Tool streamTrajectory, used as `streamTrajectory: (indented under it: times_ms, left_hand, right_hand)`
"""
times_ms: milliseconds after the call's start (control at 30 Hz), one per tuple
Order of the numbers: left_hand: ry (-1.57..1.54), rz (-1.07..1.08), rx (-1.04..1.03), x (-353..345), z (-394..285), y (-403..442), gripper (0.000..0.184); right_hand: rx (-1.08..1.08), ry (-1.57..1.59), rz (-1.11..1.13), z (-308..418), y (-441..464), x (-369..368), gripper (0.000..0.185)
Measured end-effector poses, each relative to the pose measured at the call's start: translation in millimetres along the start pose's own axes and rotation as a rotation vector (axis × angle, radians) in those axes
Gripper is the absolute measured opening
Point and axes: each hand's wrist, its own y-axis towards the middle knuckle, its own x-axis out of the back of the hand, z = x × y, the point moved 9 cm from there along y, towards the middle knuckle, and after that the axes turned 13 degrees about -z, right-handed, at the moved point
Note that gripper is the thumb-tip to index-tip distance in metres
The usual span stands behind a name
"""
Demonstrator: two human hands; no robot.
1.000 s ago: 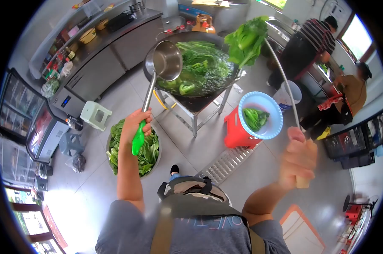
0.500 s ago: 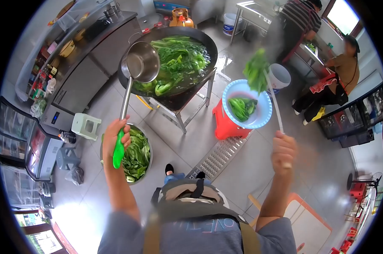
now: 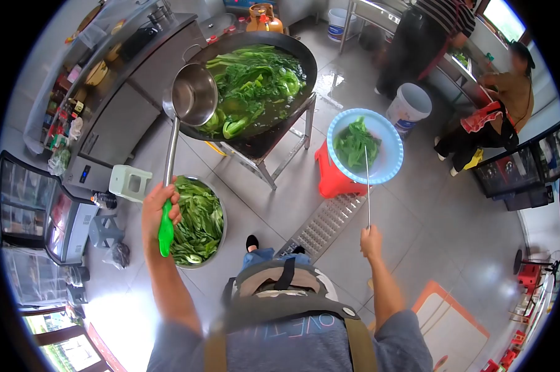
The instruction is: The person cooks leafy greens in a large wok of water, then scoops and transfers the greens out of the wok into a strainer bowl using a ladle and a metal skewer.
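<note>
My left hand (image 3: 158,212) is closed round the green-gripped handle of a large steel ladle (image 3: 194,94). The bowl of the ladle hangs over the left rim of a big black wok (image 3: 274,133), where leafy greens (image 3: 255,80) float in water. My right hand (image 3: 371,242) grips a long, thin-handled utensil (image 3: 368,192); its head is hidden among the greens (image 3: 355,146) in a light-blue basin (image 3: 396,158). A red stool (image 3: 336,177) holds up the basin. Below my left hand, a metal bowl (image 3: 223,239) contains more leafy greens (image 3: 196,220).
The wok rests on a metal stand (image 3: 264,170). A floor drain grate (image 3: 326,226) runs below the basin. Beyond it stands a white bucket (image 3: 410,102). Two people work at the sinks at upper right. Pale plastic stool (image 3: 130,181) sits at left, near a steel counter (image 3: 116,111).
My right hand has moved left, and the greens at the utensil's far end have come down into the blue basin. The ladle has shifted slightly left and down.
</note>
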Motion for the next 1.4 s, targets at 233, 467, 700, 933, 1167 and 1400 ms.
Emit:
streamTrajectory:
  times_ms: [233,467,700,933,1167,1400]
  left_hand:
    - [0.166,0.000,-0.054,-5.0,-2.5,3.8,0.029]
    - [0.142,0.007,-0.025,-15.7,-2.3,-3.8,0.029]
    - [0.081,0.039,-0.013,-12.1,-3.4,-5.4,0.028]
    - [0.133,0.055,-0.049,-6.2,-15.9,-11.7,0.026]
    - [0.073,0.054,-0.014,0.0,-12.0,7.6,0.019]
    - [0.486,0.115,-0.143,-7.1,-46.5,9.0,0.016]
  right_hand:
    - [0.166,-0.218,-0.100,11.6,-11.0,72.3,0.018]
    - [-0.002,0.005,-0.085,32.9,-15.4,102.8,0.016]
    - [-0.342,0.302,0.134,46.4,-27.7,104.5,0.017]
    - [-0.168,0.202,0.008,38.4,-31.1,111.3,0.038]
    - [0.047,0.022,-0.043,50.0,-35.0,140.6,0.042]
    - [0.044,0.416,0.074,153.1,-40.0,154.6,0.045]
